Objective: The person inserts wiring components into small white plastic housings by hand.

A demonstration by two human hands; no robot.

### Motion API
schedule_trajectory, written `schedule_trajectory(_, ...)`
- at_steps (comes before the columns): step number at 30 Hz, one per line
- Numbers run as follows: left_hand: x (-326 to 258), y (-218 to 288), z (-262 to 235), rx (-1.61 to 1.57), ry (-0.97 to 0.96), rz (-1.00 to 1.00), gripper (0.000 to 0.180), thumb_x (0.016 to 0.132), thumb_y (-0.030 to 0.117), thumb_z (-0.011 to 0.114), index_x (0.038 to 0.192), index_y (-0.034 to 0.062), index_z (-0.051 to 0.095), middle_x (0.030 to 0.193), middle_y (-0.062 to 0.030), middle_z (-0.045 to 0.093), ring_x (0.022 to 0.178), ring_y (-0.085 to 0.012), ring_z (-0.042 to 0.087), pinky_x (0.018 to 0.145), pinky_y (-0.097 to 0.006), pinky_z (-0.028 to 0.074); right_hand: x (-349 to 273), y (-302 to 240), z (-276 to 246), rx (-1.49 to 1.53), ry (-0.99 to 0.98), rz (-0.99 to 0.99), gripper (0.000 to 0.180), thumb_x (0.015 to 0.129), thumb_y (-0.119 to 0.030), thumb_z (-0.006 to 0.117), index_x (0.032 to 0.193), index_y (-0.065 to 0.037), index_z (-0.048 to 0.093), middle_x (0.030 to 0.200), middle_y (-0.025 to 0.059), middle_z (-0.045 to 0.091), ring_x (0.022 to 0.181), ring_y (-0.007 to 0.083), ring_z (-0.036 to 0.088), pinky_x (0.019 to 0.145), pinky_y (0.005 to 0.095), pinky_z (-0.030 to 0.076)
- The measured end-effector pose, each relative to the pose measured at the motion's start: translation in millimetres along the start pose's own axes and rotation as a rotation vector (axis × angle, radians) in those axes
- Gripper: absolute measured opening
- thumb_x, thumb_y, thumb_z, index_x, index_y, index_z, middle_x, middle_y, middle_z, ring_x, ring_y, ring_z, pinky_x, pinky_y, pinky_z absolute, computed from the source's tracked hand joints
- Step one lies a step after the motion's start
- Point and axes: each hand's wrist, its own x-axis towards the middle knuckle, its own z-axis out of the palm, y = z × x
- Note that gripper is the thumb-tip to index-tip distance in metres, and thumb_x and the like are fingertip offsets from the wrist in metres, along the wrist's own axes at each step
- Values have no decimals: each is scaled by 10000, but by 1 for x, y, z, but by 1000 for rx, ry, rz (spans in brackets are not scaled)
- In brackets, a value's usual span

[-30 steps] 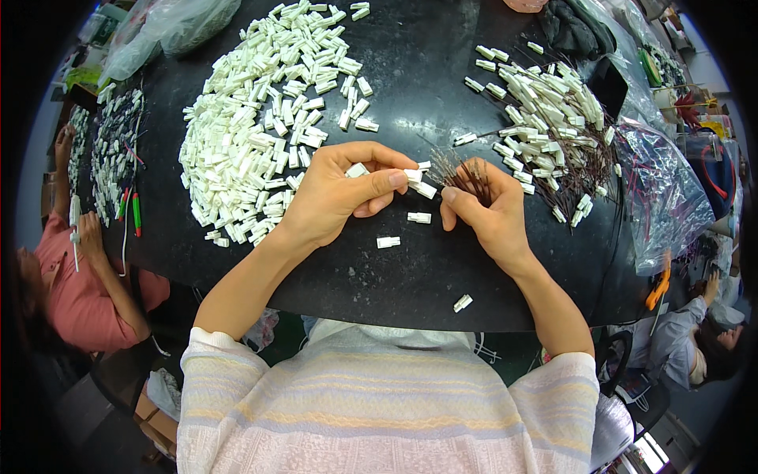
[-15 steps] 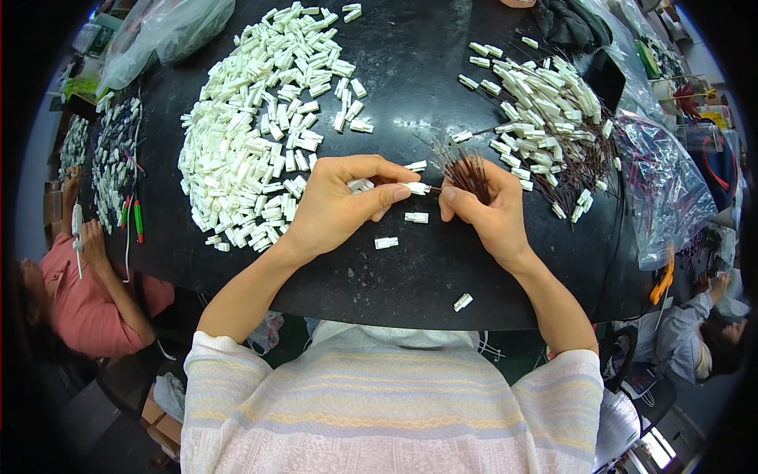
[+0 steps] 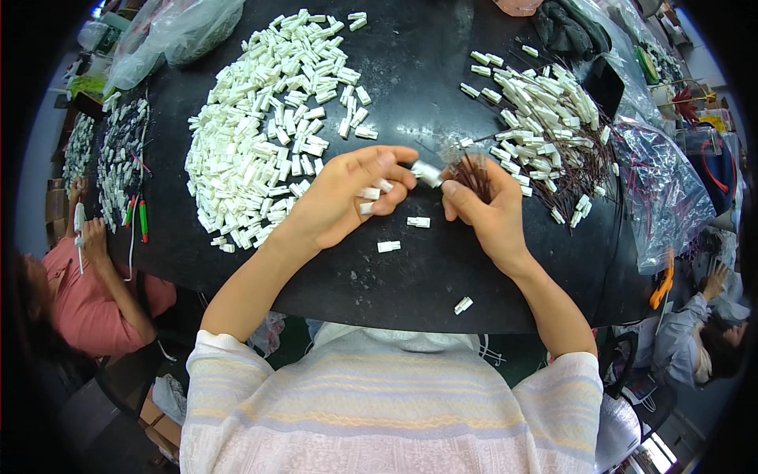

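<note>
Several small white plastic connector housings (image 3: 369, 193) sit in the curled fingers of my left hand (image 3: 335, 197), whose thumb and forefinger are apart. My right hand (image 3: 493, 209) grips a bundle of thin brown wires (image 3: 474, 175) with pale, blurred tips. Between the hands a white connector housing (image 3: 427, 174) is smeared by motion, close to my right thumb; whether it is fixed to a wire I cannot tell. Loose on the black table just below the hands are a housing (image 3: 418, 222) and another housing (image 3: 388, 246); a third housing (image 3: 463, 305) lies by the near edge.
A large heap of white housings (image 3: 237, 158) covers the table's left. To the right lies a pile of brown wires with housings (image 3: 553, 118), beside a clear plastic bag (image 3: 667, 189) and orange-handled scissors (image 3: 663, 286). Other people sit at both sides.
My left thumb and forefinger have let go of the housing that they pinched; it now shows blurred near my right thumb. The housings in my left fingers have come into plainer view.
</note>
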Motion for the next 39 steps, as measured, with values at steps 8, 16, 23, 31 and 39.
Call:
schedule_trajectory(8, -1, 6, -6, -343, -95, -74, 441, 796, 5, 479, 1198, -108, 338, 1122, -297, 464, 814, -178, 495, 669, -230, 440, 3, 3, -8, 256, 19, 22, 96, 824, -49, 481, 891, 19, 466, 628, 103, 549, 423, 18, 307, 389, 184, 223)
schedule_trajectory(16, -1, 8, -14, -256, -55, -61, 293, 851, 54, 472, 1088, -111, 423, 1050, -286, 511, 661, -92, 475, 503, -152, 404, 4, 5, -7, 208, 10, 19, 116, 835, -44, 501, 914, 41, 509, 672, 98, 575, 444, 17, 321, 396, 172, 222)
schedule_trajectory(23, 1, 7, -7, -300, -7, -81, 295, 843, 42, 477, 1097, -100, 429, 1001, -259, 530, 628, -79, 435, 501, -156, 392, 5, 4, -7, 217, 21, 33, 113, 850, -62, 499, 889, 43, 518, 661, 97, 564, 436, 17, 313, 393, 174, 220)
schedule_trajectory(31, -3, 10, -15, -214, -105, -68, 252, 882, 88, 450, 1062, -89, 449, 1010, -265, 531, 584, -64, 413, 442, -126, 353, 4, 3, -8, 235, 7, 47, 95, 834, -43, 517, 858, 47, 532, 660, 76, 564, 453, 13, 336, 399, 173, 226)
schedule_trajectory(39, -1, 10, -10, -448, -48, -144, 340, 863, 61, 394, 1141, -133, 366, 1098, -297, 439, 684, -109, 431, 481, -157, 383, 6, 11, -9, 262, 5, 0, 117, 862, -70, 498, 904, 40, 493, 711, 132, 564, 440, 25, 317, 406, 169, 240)
